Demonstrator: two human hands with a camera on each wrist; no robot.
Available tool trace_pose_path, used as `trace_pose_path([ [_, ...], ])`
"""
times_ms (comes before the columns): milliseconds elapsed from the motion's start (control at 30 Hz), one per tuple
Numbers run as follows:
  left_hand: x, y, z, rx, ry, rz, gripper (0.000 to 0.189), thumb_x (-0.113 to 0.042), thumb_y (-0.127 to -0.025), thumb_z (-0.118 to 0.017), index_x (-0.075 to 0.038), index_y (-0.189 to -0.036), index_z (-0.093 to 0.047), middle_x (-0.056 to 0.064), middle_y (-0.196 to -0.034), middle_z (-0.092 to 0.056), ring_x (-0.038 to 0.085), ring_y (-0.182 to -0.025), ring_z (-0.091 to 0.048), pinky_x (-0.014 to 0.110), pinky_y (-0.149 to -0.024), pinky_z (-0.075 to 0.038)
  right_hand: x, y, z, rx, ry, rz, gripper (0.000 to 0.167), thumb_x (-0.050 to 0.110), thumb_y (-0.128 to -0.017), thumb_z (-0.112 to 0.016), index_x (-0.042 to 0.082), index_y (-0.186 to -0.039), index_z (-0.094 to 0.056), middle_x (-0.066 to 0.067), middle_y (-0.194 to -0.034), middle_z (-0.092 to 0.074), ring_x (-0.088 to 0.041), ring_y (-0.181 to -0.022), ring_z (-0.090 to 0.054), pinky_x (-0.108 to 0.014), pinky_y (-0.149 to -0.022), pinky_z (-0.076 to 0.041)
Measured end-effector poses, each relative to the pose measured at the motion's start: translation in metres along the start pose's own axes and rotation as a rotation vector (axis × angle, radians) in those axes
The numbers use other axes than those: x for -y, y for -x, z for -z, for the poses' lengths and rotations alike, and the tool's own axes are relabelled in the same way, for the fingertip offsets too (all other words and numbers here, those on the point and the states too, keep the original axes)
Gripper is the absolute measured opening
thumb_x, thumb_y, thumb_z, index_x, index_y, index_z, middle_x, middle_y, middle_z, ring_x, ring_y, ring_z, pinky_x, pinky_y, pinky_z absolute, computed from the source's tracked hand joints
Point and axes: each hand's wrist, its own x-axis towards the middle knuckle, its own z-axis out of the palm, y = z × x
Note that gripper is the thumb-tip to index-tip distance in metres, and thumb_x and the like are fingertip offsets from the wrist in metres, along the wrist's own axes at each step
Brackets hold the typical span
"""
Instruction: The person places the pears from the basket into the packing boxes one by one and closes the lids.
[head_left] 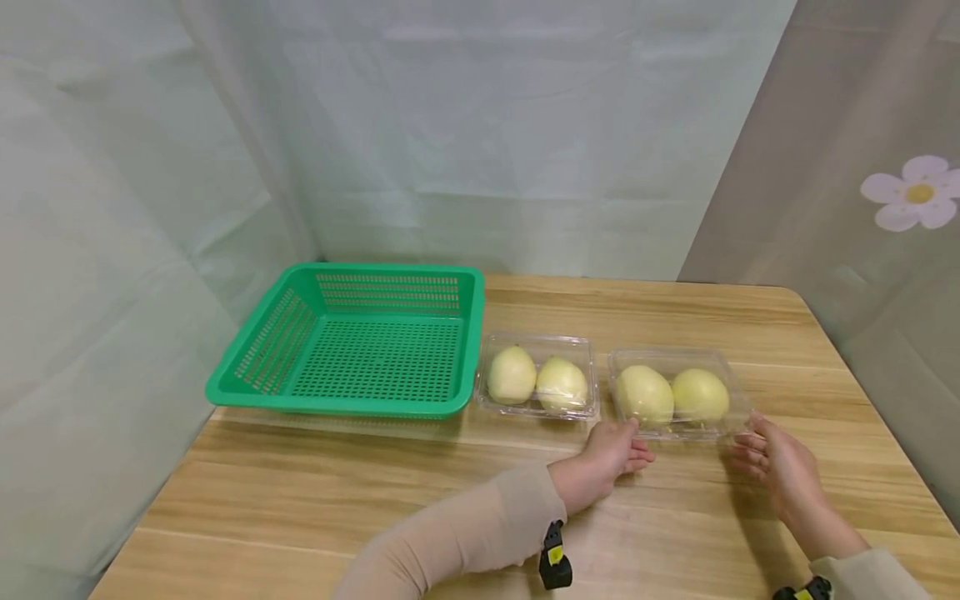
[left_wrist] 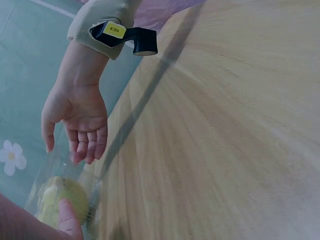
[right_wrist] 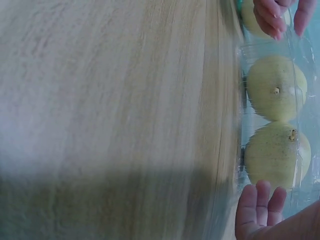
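Two round, pale yellow fruits (head_left: 701, 395) that look like pears lie side by side in a clear plastic box (head_left: 678, 432) right of centre on the table. At the box's front left corner is my left hand (head_left: 609, 450), thumb uppermost and fingers relaxed, pointing right. My right hand (head_left: 780, 462) is by the front right corner, its thumb apart from its loosely bent fingers. In the left wrist view the right hand (left_wrist: 82, 120) shows its palm and holds nothing. In the right wrist view the fingers (right_wrist: 262, 205) lie beside the nearer fruit (right_wrist: 277, 155). Whether either hand touches the box is unclear.
Just left stands a second clear box (head_left: 537, 342), also with two pale yellow fruits. Beyond it is a green plastic basket (head_left: 378, 407) with nothing in it. Pale curtains (head_left: 480, 150) hang behind the wooden table (head_left: 315, 500) and along its sides.
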Motion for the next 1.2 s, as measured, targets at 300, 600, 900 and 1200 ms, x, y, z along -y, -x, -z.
trace_pose_path([
  [300, 0.003, -0.009, 0.010, 0.026, -0.069, -0.052, 0.024, -0.011, -0.097, -0.048, 0.010, -0.099, -0.059, 0.023, -0.089, -0.070, 0.027, -0.077, -0.070, 0.030, -0.069, -0.058, -0.005, -0.001, -0.001, 0.047, -0.096, 0.050, 0.014, 0.019, -0.099, -0.048, 0.016, -0.087, -0.055, 0.008, -0.074, -0.067, -0.006, -0.070, -0.066, -0.022, -0.067, -0.056],
  [600, 0.007, -0.012, 0.009, 0.008, -0.031, -0.055, 0.021, -0.006, -0.092, -0.048, 0.009, -0.094, -0.063, 0.019, -0.081, -0.071, 0.016, -0.063, -0.066, 0.025, -0.061, -0.057, -0.004, -0.005, 0.001, 0.115, -0.112, 0.006, 0.027, 0.013, -0.100, -0.041, 0.012, -0.080, -0.059, 0.003, -0.075, -0.064, -0.009, -0.073, -0.065, -0.024, -0.071, -0.056],
  [900, 0.013, -0.014, 0.007, -0.059, -0.027, -0.106, 0.021, -0.007, -0.091, -0.048, 0.007, -0.091, -0.065, 0.015, -0.075, -0.071, 0.005, -0.052, -0.056, 0.012, -0.047, -0.042, -0.004, -0.008, 0.002, 0.153, -0.114, -0.001, 0.025, 0.009, -0.099, -0.040, 0.009, -0.082, -0.058, 0.001, -0.077, -0.063, -0.010, -0.074, -0.064, -0.024, -0.072, -0.056],
  [1200, 0.015, -0.014, 0.005, -0.085, -0.007, -0.129, 0.018, -0.003, -0.086, -0.048, 0.005, -0.088, -0.064, 0.014, -0.072, -0.070, 0.004, -0.050, -0.055, 0.011, -0.045, -0.039, -0.005, -0.007, 0.003, 0.144, -0.124, 0.018, 0.026, 0.007, -0.099, -0.041, 0.010, -0.080, -0.059, 0.001, -0.075, -0.063, -0.011, -0.072, -0.064, -0.024, -0.071, -0.056],
])
